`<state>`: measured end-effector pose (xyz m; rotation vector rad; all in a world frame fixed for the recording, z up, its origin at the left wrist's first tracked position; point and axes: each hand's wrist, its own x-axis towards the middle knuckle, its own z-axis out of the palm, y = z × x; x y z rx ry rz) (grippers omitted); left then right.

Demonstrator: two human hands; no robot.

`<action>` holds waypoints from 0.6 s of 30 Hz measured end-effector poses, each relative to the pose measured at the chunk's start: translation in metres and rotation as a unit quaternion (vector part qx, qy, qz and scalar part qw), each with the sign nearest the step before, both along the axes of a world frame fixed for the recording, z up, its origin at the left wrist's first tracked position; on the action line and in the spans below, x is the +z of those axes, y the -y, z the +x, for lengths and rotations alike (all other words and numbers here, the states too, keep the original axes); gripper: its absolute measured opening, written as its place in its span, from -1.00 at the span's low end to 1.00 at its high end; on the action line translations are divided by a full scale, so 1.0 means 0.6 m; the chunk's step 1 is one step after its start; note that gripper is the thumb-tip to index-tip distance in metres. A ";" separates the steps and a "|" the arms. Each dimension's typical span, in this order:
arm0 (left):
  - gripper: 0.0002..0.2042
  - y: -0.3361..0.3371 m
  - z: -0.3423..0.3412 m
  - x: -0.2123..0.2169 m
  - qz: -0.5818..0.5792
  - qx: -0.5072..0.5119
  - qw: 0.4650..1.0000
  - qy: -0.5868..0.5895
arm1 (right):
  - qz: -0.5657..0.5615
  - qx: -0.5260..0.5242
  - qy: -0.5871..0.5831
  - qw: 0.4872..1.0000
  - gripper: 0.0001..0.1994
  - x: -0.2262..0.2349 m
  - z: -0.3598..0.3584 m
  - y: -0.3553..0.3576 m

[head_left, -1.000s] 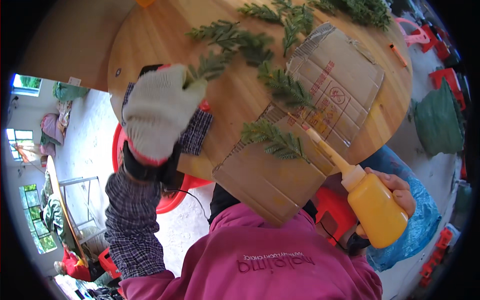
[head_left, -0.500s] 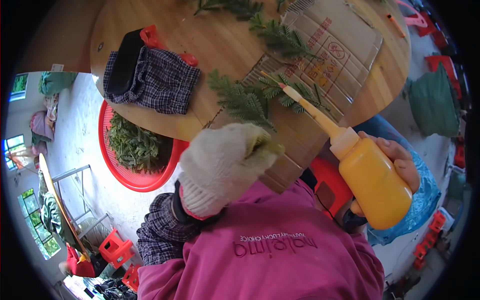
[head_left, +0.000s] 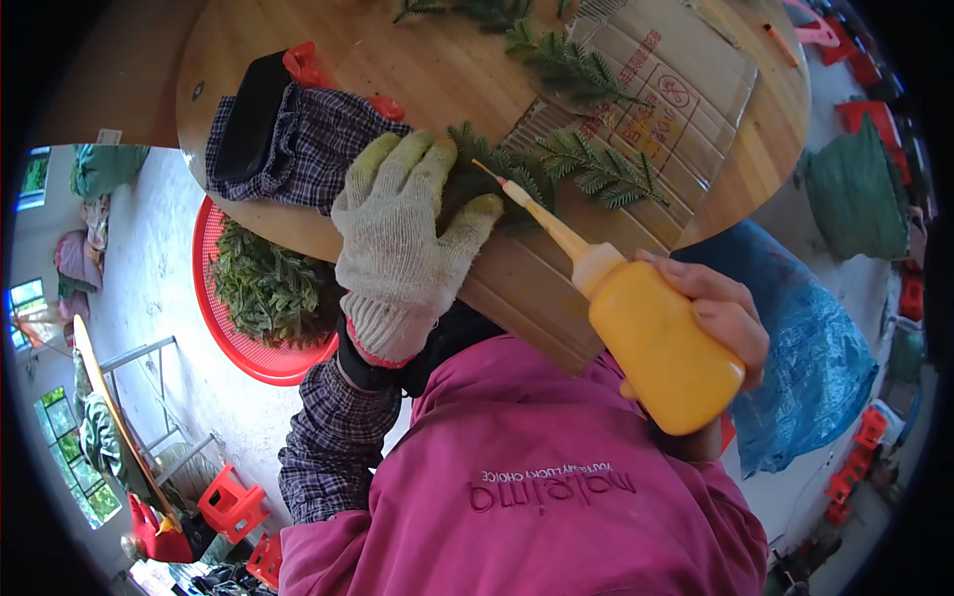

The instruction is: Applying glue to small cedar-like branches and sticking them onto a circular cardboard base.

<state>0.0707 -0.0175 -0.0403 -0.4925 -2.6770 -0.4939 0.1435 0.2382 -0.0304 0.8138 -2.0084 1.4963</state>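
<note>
My left hand [head_left: 396,238] wears an off-white knit glove with yellow-green stained fingertips. Its fingers are stretched forward and the thumb stands apart, beside a green fir-like sprig [head_left: 467,144] that the glove partly covers. In my bare right hand [head_left: 725,316] is a yellow squeeze bottle [head_left: 661,348], tilted so that its long thin nozzle points up and left. The nozzle tip reaches over that sprig; contact cannot be made out. To the right, a second sprig [head_left: 601,174] lies on a flattened cardboard sheet [head_left: 542,288], and another sprig [head_left: 571,68] rests farther back.
On the round wooden table [head_left: 437,70], a black phone [head_left: 250,117] lies on checked cloth [head_left: 343,134]. A red basket [head_left: 214,318] of greenery [head_left: 263,283] stands below left. Blue plastic sheeting [head_left: 810,358] hangs at right. An orange marker-like stick [head_left: 782,45] lies far right.
My left hand has moved forward and left, its curled fingers now extended over the near sprig. The bottle in my right hand has shifted left, bringing its nozzle tip further left.
</note>
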 end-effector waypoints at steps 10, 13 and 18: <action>-0.51 0.000 0.000 -0.004 0.007 0.005 1.000 0.005 | 0.013 -0.057 0.014 0.998 -0.44 0.001 -0.022 0.025; -0.51 0.000 0.001 -0.006 0.008 -0.001 1.000 -0.006 | 0.018 -0.050 0.030 0.998 -0.49 0.007 -0.020 0.024; -0.57 -0.005 0.002 0.004 -0.002 0.004 1.000 -0.004 | 0.039 -0.066 0.030 0.997 -0.56 0.019 -0.006 0.023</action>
